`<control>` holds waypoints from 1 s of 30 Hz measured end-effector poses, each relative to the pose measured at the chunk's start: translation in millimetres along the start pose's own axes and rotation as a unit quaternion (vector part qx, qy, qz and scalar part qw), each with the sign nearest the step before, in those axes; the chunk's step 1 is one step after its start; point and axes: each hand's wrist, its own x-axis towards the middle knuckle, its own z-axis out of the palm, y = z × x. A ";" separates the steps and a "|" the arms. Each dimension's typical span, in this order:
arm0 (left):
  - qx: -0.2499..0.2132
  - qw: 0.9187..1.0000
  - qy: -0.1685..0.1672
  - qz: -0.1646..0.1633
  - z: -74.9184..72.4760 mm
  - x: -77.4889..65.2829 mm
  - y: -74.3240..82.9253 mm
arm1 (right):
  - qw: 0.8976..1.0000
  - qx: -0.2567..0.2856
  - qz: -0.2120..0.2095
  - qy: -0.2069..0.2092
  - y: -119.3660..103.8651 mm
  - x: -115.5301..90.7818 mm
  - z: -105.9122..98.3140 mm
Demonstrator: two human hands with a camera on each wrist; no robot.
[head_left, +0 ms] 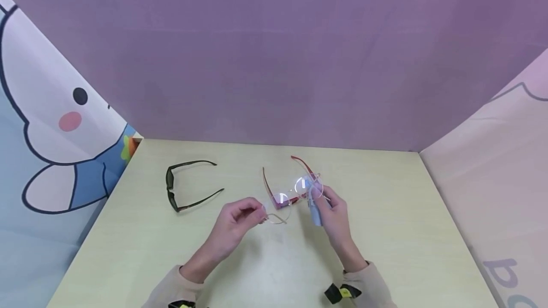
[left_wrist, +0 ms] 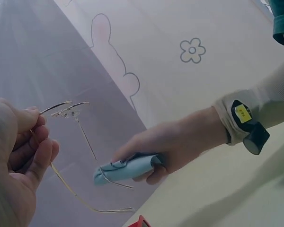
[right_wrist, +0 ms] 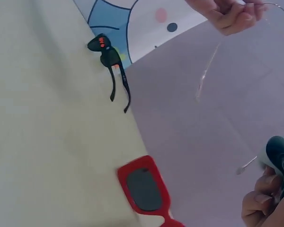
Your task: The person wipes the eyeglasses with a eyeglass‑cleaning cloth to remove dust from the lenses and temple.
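Observation:
Thin gold wire-rimmed glasses [head_left: 302, 184] with clear lenses are held up over the table, temples unfolded. My left hand [head_left: 237, 225] pinches them between thumb and fingers at the left end of the frame. A folded light-blue cloth [head_left: 315, 212] is gripped in my right hand [head_left: 336, 219], whose thumb overlaps the right lens in the head view. Seen from the left wrist, one temple [left_wrist: 89, 142] runs down in front of the cloth [left_wrist: 130, 169]. Behind the wire glasses, red-framed sunglasses [head_left: 295, 199] lie on the table with their temples open toward the back.
Black sunglasses [head_left: 170, 179] lie at the back left, their temples spread toward the right. The pale table [head_left: 406, 251] ends at a purple backdrop [head_left: 274, 61]. Printed cartoon curtains stand on the left [head_left: 51, 175] and right [head_left: 492, 179]. Each wrist carries a strapped black device.

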 end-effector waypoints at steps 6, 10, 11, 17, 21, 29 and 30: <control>-0.007 1.000 -0.006 0.005 0.6 0.4 -2.1 | 0.999 0.015 -0.023 0.023 -20.4 2.4 -1.6; -0.005 1.000 -0.004 0.007 1.3 0.3 -3.1 | 0.996 0.047 -0.061 0.037 -38.9 3.8 -1.3; -0.003 1.000 -0.003 0.006 1.3 0.2 -3.0 | 0.996 0.049 -0.062 0.038 -40.4 4.0 -0.9; 0.019 1.000 0.007 0.003 -1.8 0.7 -0.5 | 1.000 -0.003 -0.001 0.007 -20.7 5.6 2.2; 0.019 1.000 0.010 0.008 -3.1 1.9 -0.4 | 0.998 -0.034 0.042 -0.030 -8.1 6.6 5.4; 0.011 1.000 0.005 0.011 0.0 3.5 -2.3 | 0.999 0.028 -0.025 0.025 -30.2 9.0 3.4; 0.013 1.000 0.008 0.009 -0.1 3.3 -2.1 | 0.999 0.033 -0.030 0.026 -32.1 9.2 3.0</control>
